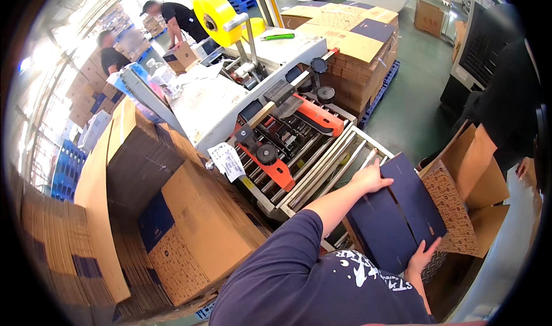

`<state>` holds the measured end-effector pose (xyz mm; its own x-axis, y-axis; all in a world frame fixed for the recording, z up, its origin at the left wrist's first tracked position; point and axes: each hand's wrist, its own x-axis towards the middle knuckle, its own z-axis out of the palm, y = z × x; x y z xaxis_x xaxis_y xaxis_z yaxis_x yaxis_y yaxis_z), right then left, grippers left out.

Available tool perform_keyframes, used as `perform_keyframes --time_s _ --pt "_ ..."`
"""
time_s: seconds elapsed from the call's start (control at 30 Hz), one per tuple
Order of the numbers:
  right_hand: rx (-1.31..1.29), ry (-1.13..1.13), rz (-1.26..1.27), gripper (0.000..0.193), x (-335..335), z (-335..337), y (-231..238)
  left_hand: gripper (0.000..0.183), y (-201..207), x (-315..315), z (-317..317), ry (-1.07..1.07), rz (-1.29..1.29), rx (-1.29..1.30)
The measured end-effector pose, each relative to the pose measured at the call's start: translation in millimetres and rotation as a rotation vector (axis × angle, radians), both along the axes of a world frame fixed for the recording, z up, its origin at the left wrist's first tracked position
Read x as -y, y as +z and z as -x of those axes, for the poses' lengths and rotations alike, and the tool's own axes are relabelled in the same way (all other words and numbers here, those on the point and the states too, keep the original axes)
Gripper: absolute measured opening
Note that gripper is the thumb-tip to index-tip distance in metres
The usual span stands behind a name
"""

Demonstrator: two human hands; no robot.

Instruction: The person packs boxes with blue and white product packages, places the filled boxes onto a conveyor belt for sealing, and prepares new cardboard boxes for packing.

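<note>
A cardboard box (376,219) with a dark blue top, its flaps meeting at a narrow centre seam, sits in front of me at the end of the roller conveyor (322,168). My left hand (371,178) grips its far left edge, thumb lying over the top. At the near right corner, my right hand (423,258) holds the opposite edge with fingers apart; its palm side is partly hidden. Just right of the box stands an open brown carton (451,211) with printed sides, into which a co-worker's arm (476,153) reaches.
A case-taping machine (276,127) with orange guides and a yellow tape roll (215,18) stands ahead. Stacks of flat cartons (190,228) fill the left; another stack (362,55) rests on a blue pallet behind. A green cutter (278,36) lies on the machine. Two people work far left.
</note>
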<state>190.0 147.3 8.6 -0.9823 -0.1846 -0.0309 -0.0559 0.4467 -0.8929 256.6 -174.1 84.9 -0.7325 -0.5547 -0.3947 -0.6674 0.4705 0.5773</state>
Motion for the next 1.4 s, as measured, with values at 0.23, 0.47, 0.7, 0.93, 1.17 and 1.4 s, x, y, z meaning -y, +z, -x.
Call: perform_keyframes --time_s 0.23,0.47,0.7,0.93,1.17,1.4 --pt "-0.324 0.315 -0.210 0.050 168.0 -21.7 -44.1 0.077 -21.8 121.6 -53.7 -0.042 0.673 -0.098" --pt "-0.406 0.560 -0.465 0.049 326.6 -52.7 4.0 0.086 -8.0 187.4 -131.3 -0.088 0.648 0.027" --pt "-0.498 0.636 -0.424 0.048 396.2 -68.5 -6.6 0.074 -18.1 170.6 -131.2 -0.139 0.633 -0.024" --pt "-0.461 0.684 -0.442 0.049 477.7 -103.2 12.0 0.069 -38.2 191.7 -154.5 0.026 0.624 -0.061" --pt "-0.547 1.047 -0.457 0.054 522.7 -117.5 17.6 0.069 -23.5 101.9 -255.0 -0.080 0.573 -0.100" --pt "-0.379 1.751 -0.608 0.031 370.5 -153.5 -92.5 0.089 -62.6 -35.7 -467.8 0.346 0.237 0.336"
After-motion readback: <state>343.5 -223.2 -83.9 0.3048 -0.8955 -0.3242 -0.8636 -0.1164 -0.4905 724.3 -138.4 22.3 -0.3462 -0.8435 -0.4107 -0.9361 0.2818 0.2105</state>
